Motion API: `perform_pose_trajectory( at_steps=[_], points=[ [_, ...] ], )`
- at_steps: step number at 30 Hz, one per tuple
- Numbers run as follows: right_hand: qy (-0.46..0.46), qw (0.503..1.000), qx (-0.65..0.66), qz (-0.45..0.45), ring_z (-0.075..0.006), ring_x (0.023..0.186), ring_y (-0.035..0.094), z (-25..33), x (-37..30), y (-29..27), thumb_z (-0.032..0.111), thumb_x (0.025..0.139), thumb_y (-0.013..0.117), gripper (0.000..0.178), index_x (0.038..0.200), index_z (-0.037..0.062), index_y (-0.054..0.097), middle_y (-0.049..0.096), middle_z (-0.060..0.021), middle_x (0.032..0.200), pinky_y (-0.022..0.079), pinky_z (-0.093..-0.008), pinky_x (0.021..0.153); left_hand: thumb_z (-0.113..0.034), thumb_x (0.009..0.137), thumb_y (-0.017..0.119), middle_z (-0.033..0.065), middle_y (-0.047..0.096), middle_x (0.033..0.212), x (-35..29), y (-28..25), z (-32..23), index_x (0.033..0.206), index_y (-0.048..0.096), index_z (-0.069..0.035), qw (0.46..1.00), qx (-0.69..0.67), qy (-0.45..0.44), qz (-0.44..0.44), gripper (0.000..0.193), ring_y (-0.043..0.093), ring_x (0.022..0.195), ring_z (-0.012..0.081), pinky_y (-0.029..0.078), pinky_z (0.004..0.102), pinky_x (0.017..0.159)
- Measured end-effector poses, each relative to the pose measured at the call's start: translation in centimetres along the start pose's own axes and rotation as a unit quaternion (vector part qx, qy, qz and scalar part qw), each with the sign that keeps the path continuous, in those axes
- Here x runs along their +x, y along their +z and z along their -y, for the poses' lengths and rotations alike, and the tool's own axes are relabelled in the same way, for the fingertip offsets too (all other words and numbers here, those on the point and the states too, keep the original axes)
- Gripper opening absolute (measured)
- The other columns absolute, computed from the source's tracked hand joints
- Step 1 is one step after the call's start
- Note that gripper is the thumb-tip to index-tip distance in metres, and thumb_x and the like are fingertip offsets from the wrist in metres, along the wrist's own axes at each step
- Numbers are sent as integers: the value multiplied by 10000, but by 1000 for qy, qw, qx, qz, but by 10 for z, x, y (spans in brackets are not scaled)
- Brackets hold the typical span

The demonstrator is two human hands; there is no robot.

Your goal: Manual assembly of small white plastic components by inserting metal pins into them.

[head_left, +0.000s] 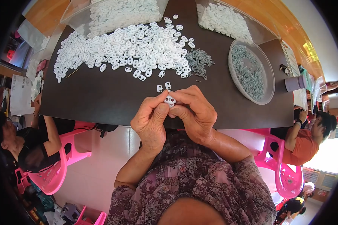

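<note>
Close to the table's front edge, both my hands meet around a small white plastic cord lock (170, 100) with two round holes. My left hand (150, 122) pinches it from the left with thumb and forefinger. From the right, the thumb and fingers of my right hand (196, 114) press on the same piece; its lower part is partly hidden by the thumbs. Just beyond my fingertips lie two loose cord lock pieces, a left one (159, 88) and a right one (168, 86). Farther off spreads a large heap of white oval two-hole pieces (135, 48), beside a small pile of grey springs (199, 62).
A round clear tub (269, 88) of grey springs stands right. Two clear bins, left (73, 15) and right (264, 32), hold white pieces at the back. A thin yellowish stick (72, 73) lies left. Other people sit at both sides on pink chairs (65, 157).
</note>
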State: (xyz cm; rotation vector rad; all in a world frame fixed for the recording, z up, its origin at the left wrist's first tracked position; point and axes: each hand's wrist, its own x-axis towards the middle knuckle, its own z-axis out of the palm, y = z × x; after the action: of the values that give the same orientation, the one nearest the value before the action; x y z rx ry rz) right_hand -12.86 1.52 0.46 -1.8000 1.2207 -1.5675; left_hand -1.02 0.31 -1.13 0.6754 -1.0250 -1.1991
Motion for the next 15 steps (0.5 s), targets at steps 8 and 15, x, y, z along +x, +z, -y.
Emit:
perform_pose_trajectory(
  at_steps=[8,15],
  points=[
    [-8,999,-29,-14,-141,728,535,0,-1,2,-83,757,654,316,1067,-36,619,601,-113,961,457,-241,580,-67,888,618,12,563,827,-1,2,1,1076,638,32,1000,18,7,-15,214,509,699,66,439,197,629],
    [7,1000,-26,-3,-131,753,532,3,-2,2,-42,767,669,340,1101,-25,607,591,-98,984,457,-238,633,-63,898,602,15,569,865,-1,-6,-5,1122,626,25,998,67,11,12,243,506,761,66,429,193,674]
  ],
)
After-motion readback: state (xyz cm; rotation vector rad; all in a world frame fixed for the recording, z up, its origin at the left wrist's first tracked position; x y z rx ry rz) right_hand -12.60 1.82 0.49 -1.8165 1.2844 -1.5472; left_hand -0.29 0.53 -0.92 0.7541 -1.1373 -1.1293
